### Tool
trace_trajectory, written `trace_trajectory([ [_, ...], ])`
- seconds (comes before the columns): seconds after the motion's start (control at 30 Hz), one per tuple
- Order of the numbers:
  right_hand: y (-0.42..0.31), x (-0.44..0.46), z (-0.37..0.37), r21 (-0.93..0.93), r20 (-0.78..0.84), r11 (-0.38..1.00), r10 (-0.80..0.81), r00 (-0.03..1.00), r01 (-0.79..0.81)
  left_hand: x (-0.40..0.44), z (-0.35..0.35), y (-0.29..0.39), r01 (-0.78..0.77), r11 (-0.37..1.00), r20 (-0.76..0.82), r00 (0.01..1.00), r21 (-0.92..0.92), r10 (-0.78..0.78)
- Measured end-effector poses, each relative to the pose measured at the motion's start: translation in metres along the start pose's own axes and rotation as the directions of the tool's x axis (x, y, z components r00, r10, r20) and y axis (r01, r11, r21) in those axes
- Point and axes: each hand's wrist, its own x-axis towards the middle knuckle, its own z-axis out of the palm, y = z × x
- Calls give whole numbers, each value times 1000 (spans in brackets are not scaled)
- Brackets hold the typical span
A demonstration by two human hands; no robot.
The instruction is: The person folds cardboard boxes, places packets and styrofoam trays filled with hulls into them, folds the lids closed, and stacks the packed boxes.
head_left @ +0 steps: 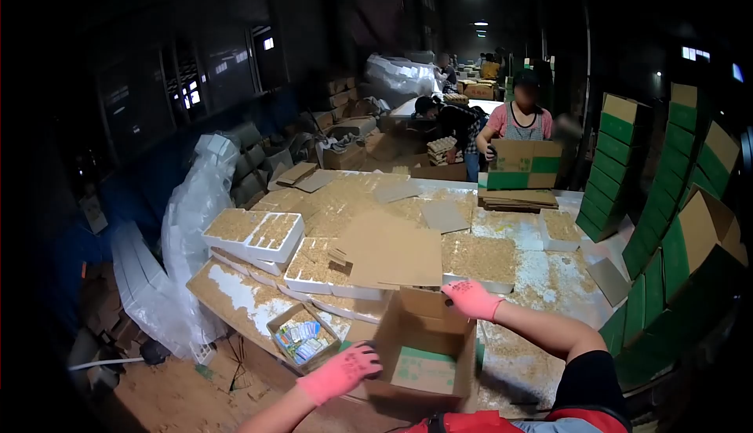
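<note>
Open cardboard box [430, 319] stands at the near edge of your table [508, 362], its floor showing green print. Your left hand [342, 372], pink-gloved, fingers part curled at the box's left rim; your right hand [471, 300], same glove, fingers bent over its far right corner. Cannot tell how firmly either grips. Left of the box, near the table's left edge: small carton [287, 319] of packets [304, 339]. Just beyond: flat cardboard sheet [398, 249].

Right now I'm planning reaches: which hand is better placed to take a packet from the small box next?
Probably the left hand: it is nearer the small box of packets, while the right hand is at the far side of the open carton.
</note>
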Motion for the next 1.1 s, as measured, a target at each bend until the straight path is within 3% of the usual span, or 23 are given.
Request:
trace_trajectory([
  [0.03,-1,1,-4,-29,18,1000,-8,1000,8,-14,-4,-7,60,996,40,997,68,-63],
  [0.1,-19,-7,-20,-80,66,997,-13,998,18,-42,9,-12,147,917,-39,984,-370,-174],
  [0.17,-39,-13,-3,-185,-4,972,-151,989,147,-49,42,2,224,847,-150,931,-483,-332],
  [0.23,-89,-8,-28,-260,320,963,19,947,68,-4,60,40,483,839,-223,815,-251,-535],
  [0.27,-92,-14,-2,-212,258,954,-153,954,211,21,47,56,417,904,-394,818,-94,-418],
  [0.3,-96,-20,25,-173,187,919,-324,928,355,47,47,51,390,919,-577,739,-54,-348],
  [0.37,-99,-33,-5,-42,191,972,-219,957,230,72,65,30,459,887,-376,830,39,-413],
  [0.47,-77,-48,-34,21,186,999,40,982,-45,71,118,-7,386,922,-430,836,18,-342],
  [0.5,-81,-51,-17,-50,-89,998,36,995,-40,71,130,-14,310,950,-552,799,36,-240],
  [0.53,-76,-39,7,233,11,961,152,988,-150,79,134,-18,360,921,-521,821,150,-236],
  [0.57,-81,-29,25,218,-102,963,185,977,-159,86,155,-30,376,902,-604,776,214,-180],
  [0.6,-93,-17,26,290,-126,941,217,968,-173,85,141,-32,394,880,-486,843,264,-232],
  [0.63,-105,-7,25,362,-151,911,268,952,-199,95,176,-56,257,960,-398,897,115,-193],
  [0.7,-118,-2,43,329,-137,920,269,953,-212,84,197,-71,88,996,-534,843,13,-68],
  [0.77,-125,0,54,377,-69,876,350,934,-301,80,172,-61,126,992,-372,919,-30,-128],
  [0.8,-127,3,64,376,-84,867,384,920,-327,72,154,-62,125,949,-460,888,289,24],
  [0.87,-121,7,93,376,-131,841,463,877,-388,43,82,-65,180,970,-542,838,166,-63],
  [0.9,-133,4,89,376,-158,836,482,862,-399,14,29,-59,299,950,-499,812,-93,-304],
  [0.93,-132,5,102,397,-258,846,474,842,-355,4,50,-85,377,911,-521,751,-167,-406],
  [0.97,-134,6,117,453,-351,833,493,796,-317,6,74,-98,486,792,-238,775,-368,-586],
  [1.03,-141,14,100,555,-327,747,600,730,-365,22,77,-58,180,656,-141,903,-733,-405],
  [1.07,-139,13,107,584,-367,710,663,653,-393,34,98,-27,193,868,-215,923,-457,-319],
  [1.1,-138,6,98,637,-420,699,667,615,-324,41,119,6,187,971,-274,936,-147,-221],
])
